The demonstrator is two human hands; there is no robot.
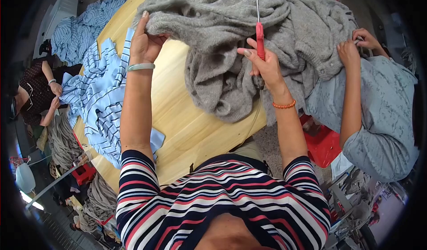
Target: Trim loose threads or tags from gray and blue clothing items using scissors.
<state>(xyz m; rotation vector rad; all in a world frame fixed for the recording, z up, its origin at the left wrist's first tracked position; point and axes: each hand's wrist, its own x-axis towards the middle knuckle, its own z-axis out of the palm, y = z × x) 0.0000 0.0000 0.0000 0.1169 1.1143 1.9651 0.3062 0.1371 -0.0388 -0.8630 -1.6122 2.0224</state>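
Note:
My left hand [146, 43] grips the edge of a grey knitted garment [218, 20], thumb on top and fingers curled underneath. In my right hand [266, 65] is an air blow gun [259, 38] with a red body and a long thin metal nozzle pointing away from me. A thin hose [254, 121] trails down from below that hand toward my body. My thumb and some fingers stick out around the red body. Heaped grey knitwear [222, 76] lies under and beside my right hand and spreads to the right.
Blue striped cloth [100, 94] lies on the wooden table [191, 147] by my left forearm. To the right, a co-worker's hands [351, 52] handle the grey knitwear. At the left, another person's hands [55, 94] hold the striped cloth. A red stool [322, 145] stands beyond my right elbow.

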